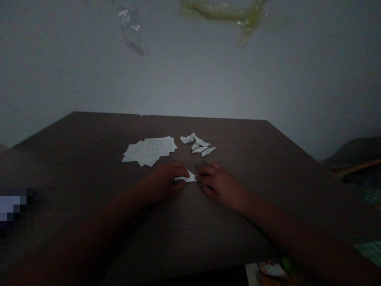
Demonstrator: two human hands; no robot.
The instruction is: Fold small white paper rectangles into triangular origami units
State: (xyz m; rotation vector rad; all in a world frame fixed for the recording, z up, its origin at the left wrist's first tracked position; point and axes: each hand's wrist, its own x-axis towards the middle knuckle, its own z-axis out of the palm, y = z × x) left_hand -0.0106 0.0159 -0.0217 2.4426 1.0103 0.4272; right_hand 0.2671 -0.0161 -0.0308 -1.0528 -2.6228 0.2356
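Observation:
A small white folded piece of paper (191, 177) lies on the brown table between my hands. My left hand (167, 178) holds its left part, with the fingers on top and the thumb at the near side. At its right tip, the fingers of my right hand (219, 183) are closed on the paper. Just beyond my hands lie several small folded paper pieces (200, 144) in a loose group. Left of them is a spread stack of printed paper sheets (151, 150).
The brown table (190, 230) reaches back to a pale wall (190, 79). Yellowed tape (223, 14) and a clear plastic piece (131, 29) are on the wall. A blurred-out object (12, 206) is at the left edge. Assorted items (270, 270) show below the near edge.

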